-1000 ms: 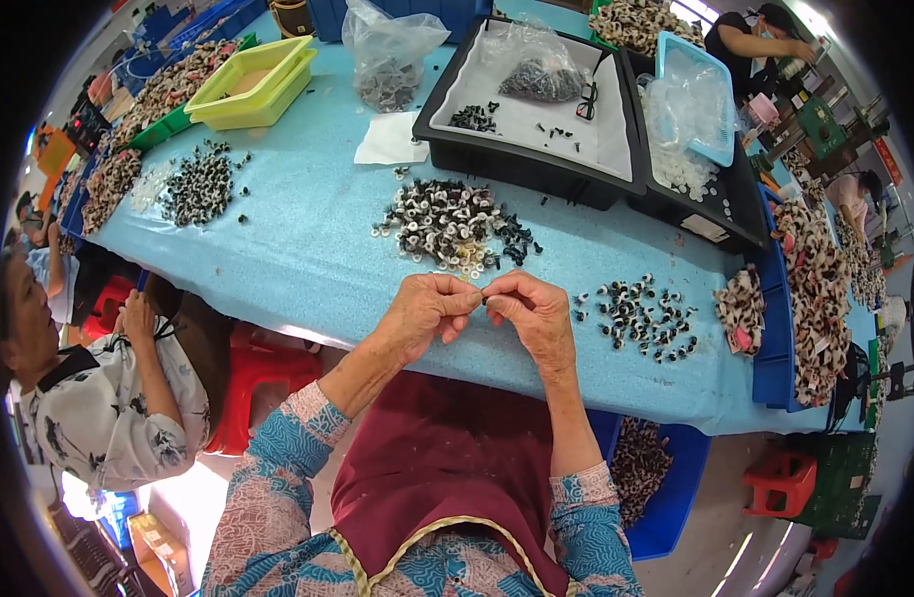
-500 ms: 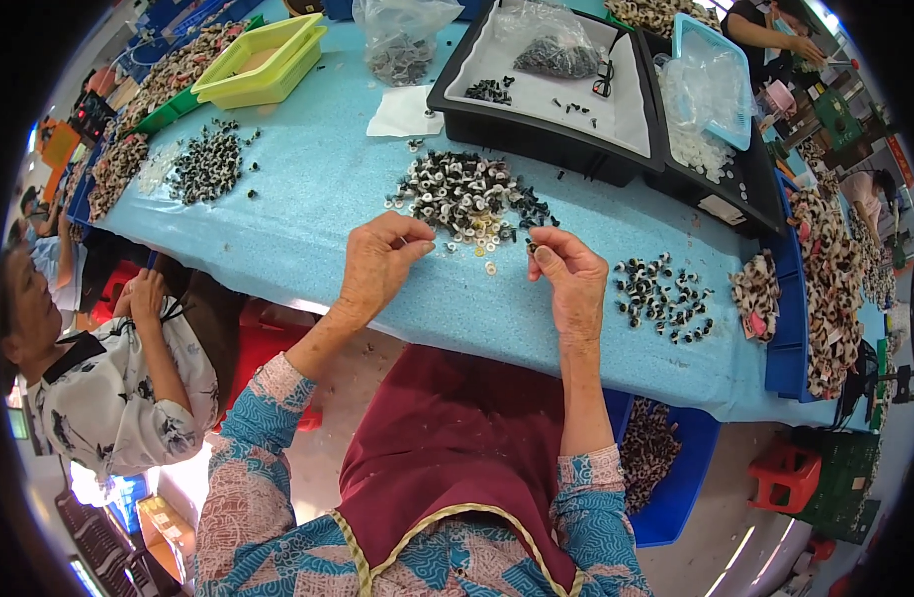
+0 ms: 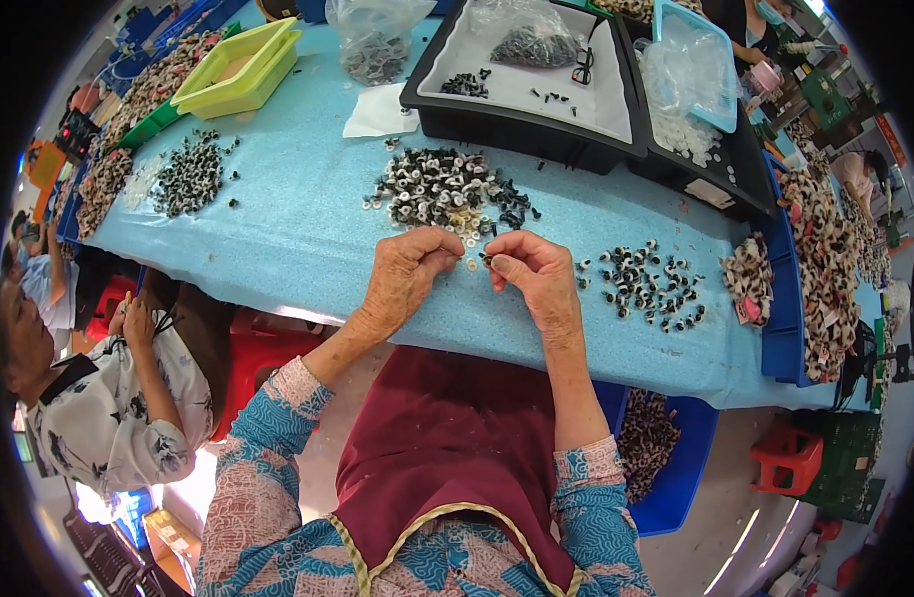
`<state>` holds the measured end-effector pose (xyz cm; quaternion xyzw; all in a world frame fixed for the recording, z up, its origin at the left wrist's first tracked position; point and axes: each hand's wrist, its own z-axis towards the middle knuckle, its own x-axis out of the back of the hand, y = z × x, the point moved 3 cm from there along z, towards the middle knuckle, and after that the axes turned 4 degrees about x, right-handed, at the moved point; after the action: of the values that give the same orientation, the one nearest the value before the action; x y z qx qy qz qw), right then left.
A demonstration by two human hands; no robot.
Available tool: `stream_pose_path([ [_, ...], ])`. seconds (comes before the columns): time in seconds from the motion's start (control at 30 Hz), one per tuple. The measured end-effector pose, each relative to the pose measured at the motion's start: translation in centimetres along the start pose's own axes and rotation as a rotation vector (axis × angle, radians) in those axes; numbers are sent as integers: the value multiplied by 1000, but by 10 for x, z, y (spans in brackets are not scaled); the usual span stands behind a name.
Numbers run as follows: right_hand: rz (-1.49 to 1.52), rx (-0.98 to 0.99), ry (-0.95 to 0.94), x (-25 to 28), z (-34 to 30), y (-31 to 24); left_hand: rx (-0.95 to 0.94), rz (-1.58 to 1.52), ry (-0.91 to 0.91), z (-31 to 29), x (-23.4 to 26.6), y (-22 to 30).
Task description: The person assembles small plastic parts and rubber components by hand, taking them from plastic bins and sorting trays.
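Note:
My left hand (image 3: pixel 409 277) is closed in a pinch over the blue table cover; whatever its fingertips hold is too small to make out. Close beside it, my right hand (image 3: pixel 539 281) pinches a small black stemmed piece (image 3: pixel 487 260) between thumb and forefinger. Just beyond both hands lies a heap of small black stemmed pieces and white rings (image 3: pixel 432 189), with a few yellowish rings at its near side. Right of my right hand, black pieces with white rings on them (image 3: pixel 651 284) are spread out loosely.
A black tray (image 3: pixel 537 127) with black pieces and a bag stands beyond the heap, beside another black tray (image 3: pixel 711 189). Yellow baskets (image 3: pixel 240 80) and a dark pile (image 3: pixel 190 174) are at left. Spotted plush pieces fill a blue bin (image 3: pixel 783 289) at right. A person (image 3: pixel 119 388) sits left.
My right hand has moved left with the black piece and my left hand slightly right, so the fingertips are now close together. More pieces show in the spread at right.

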<state>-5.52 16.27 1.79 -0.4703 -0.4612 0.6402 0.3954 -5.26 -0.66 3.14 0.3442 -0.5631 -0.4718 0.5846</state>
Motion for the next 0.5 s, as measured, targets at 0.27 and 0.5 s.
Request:
stream_pose_path([
  [0.27, -32, -65, -51, 1, 1, 2, 51, -195, -60, 2, -12, 2],
  [0.5, -219, -33, -68, -18, 7, 0, 299, -463, -47, -2, -6, -8],
])
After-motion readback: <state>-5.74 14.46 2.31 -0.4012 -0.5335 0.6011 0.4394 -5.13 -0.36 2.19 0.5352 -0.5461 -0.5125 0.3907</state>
